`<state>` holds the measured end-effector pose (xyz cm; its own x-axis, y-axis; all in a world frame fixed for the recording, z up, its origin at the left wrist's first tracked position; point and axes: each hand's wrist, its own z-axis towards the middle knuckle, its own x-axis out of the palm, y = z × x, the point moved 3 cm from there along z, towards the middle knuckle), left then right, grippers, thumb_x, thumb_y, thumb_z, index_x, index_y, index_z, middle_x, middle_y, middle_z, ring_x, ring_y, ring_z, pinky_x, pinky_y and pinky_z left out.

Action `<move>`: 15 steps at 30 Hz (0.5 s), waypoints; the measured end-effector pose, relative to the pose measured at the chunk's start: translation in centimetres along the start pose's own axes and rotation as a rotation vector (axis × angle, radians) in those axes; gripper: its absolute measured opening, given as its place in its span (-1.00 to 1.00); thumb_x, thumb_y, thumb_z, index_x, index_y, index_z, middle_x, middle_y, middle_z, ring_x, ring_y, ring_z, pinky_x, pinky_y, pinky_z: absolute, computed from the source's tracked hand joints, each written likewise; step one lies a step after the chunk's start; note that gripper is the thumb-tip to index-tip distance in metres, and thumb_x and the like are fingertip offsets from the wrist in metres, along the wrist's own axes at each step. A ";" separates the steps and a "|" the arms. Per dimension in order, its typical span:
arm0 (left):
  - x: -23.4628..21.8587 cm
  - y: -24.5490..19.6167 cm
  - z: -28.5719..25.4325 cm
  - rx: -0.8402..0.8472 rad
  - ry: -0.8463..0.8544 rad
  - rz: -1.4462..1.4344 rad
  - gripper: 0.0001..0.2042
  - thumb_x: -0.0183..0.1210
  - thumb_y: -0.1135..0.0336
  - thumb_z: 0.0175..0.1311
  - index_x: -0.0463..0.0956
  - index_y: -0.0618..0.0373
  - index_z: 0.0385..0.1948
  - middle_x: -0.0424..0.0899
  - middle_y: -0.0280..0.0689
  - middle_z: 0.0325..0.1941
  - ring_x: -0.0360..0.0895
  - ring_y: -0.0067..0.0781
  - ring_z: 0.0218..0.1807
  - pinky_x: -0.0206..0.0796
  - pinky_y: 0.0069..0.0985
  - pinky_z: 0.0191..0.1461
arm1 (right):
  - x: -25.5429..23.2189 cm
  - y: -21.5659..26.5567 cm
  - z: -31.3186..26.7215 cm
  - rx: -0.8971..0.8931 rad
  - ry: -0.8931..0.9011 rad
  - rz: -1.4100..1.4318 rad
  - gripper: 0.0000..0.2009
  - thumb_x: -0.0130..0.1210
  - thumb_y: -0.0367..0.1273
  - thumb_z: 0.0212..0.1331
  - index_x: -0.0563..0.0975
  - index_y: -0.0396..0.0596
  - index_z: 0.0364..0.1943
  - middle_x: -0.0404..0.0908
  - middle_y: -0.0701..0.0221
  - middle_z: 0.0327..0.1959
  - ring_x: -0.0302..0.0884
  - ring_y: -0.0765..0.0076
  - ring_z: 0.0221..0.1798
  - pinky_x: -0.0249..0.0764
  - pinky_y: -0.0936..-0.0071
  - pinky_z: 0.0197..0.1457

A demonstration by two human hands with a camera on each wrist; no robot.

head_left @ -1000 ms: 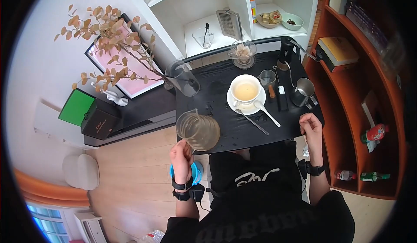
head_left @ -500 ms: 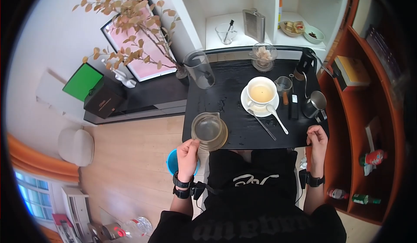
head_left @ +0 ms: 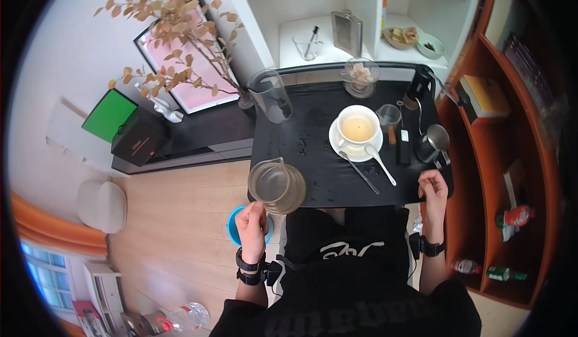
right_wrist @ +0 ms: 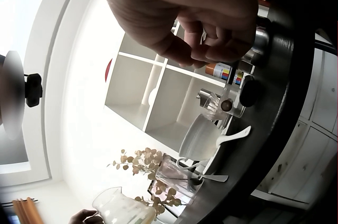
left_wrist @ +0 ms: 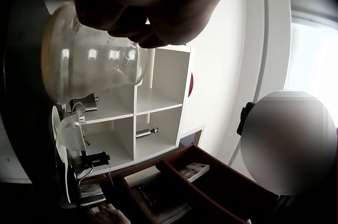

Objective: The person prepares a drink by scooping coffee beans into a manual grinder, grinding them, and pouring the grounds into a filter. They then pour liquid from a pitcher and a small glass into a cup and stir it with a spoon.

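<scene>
The left hand (head_left: 251, 227) grips the handle of a glass pitcher (head_left: 288, 189) at the table's front left corner; in the left wrist view its curled fingers lie beside the pitcher (left_wrist: 100, 65). The pitcher looks slightly tilted, and whether liquid is inside I cannot tell. The right hand (head_left: 433, 193) hangs loosely curled near the front right edge, holding nothing, close to a metal jug (head_left: 432, 145). Mid-table, a white cup (head_left: 358, 126) of pale yellow liquid stands on a saucer (head_left: 337, 150) with a white spoon (head_left: 383, 167); a thin stirrer (head_left: 362, 175) lies beside it.
At the back stand a glass vase (head_left: 271, 99), a dripper with a paper filter (head_left: 360, 75) and a black grinder (head_left: 417, 87). A small glass cup (head_left: 390, 115) and a black scale-like object (head_left: 404, 150) are right of the saucer. A blue bucket (head_left: 233, 228) is below left.
The head view has shifted and turned. The left hand has moved the pitcher a little, to the right and then back left. The right hand stays loosely curled near the table's edge.
</scene>
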<state>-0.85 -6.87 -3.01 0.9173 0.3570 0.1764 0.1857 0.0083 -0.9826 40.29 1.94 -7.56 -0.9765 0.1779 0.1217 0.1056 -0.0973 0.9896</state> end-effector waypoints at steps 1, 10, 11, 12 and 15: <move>0.0 0.0 0.0 0.035 -0.007 0.041 -0.61 -0.01 0.28 0.53 0.24 0.03 -0.64 0.09 -0.57 -0.69 -0.06 -0.77 -0.68 -0.20 -0.64 -0.68 | -0.2 -0.1 0.1 -0.003 -0.010 0.013 -0.88 0.00 -0.62 0.28 0.51 -0.09 -0.28 0.44 0.59 -0.41 0.25 0.75 -0.49 0.16 0.73 -0.42; 0.1 0.6 -0.3 -0.004 0.014 -0.046 -0.61 0.03 0.24 0.53 0.21 -0.01 -0.63 0.11 -0.57 -0.68 -0.08 -0.77 -0.68 -0.25 -0.64 -0.67 | -0.9 -0.3 -1.0 0.059 -0.052 -0.002 -0.87 0.01 -0.62 0.28 0.51 -0.08 -0.24 0.44 0.63 -0.43 0.25 0.79 -0.49 0.13 0.74 -0.44; 0.2 0.8 -0.3 0.057 0.014 -0.019 -0.60 0.03 0.24 0.52 0.22 -0.01 -0.63 0.12 -0.56 -0.68 -0.08 -0.77 -0.68 -0.25 -0.64 -0.67 | -0.9 -0.2 -1.0 0.062 -0.059 -0.005 -0.87 0.02 -0.62 0.28 0.51 -0.08 -0.24 0.44 0.64 -0.43 0.25 0.80 -0.49 0.12 0.74 -0.44; 0.3 0.8 -0.3 0.120 0.015 0.008 -0.60 0.03 0.24 0.52 0.22 0.00 -0.64 0.14 -0.56 -0.68 -0.07 -0.77 -0.67 -0.25 -0.64 -0.67 | -1.0 -0.1 -1.0 0.051 -0.055 -0.004 -0.87 0.02 -0.62 0.28 0.51 -0.08 -0.23 0.45 0.64 -0.42 0.25 0.81 -0.50 0.13 0.75 -0.45; 1.1 -0.1 0.0 0.173 0.012 0.028 -0.60 0.04 0.25 0.52 0.24 0.01 -0.64 0.17 -0.55 -0.67 -0.05 -0.78 -0.67 -0.25 -0.65 -0.66 | -1.2 0.0 -1.0 0.043 -0.058 -0.004 -0.87 0.02 -0.63 0.28 0.52 -0.09 -0.22 0.45 0.64 -0.42 0.25 0.81 -0.50 0.14 0.75 -0.45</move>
<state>0.10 -6.46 -2.73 0.9254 0.3484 0.1489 0.0980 0.1595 -0.9823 41.28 0.76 -7.81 -0.9646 0.2344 0.1211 0.1112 -0.0550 0.9923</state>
